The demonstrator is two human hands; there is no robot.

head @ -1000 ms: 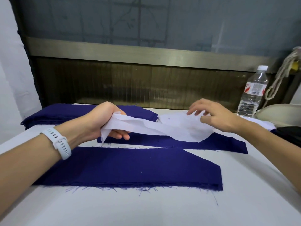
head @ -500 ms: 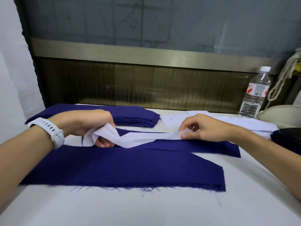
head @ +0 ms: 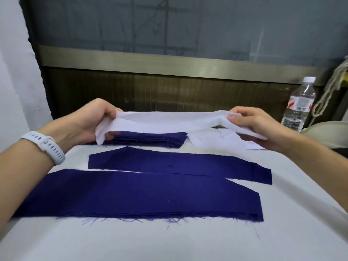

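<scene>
On the white table (head: 169,242), nearest at 6 o'clock, lies a broad navy fabric piece (head: 141,196), flat, with loose threads fraying from its near edge. Just beyond it, touching or slightly overlapping its far edge, lies a narrower navy fabric piece (head: 178,164), also flat, with one angled corner at its left end.

Above these, a white fabric strip (head: 169,121) is held up off the table, stretched between both hands. At 9 o'clock, the left hand (head: 88,123), with a white wristwatch (head: 47,146) on its wrist, grips the strip's left end with curled fingers; a short tail of the strip hangs below. At 3 o'clock, the right hand (head: 254,125) pinches the strip's right end between thumb and fingers.

Below and behind the strip, a stack of navy fabric pieces (head: 150,138) rests on the table, with flat white fabric pieces (head: 216,142) just to its right. Farther off, at 2 o'clock, a clear water bottle (head: 299,106) stands upright with its white cap on, and a pale rope (head: 331,91) hangs beside it. A brass-coloured rail (head: 169,61) runs across the wall at 12 o'clock.
</scene>
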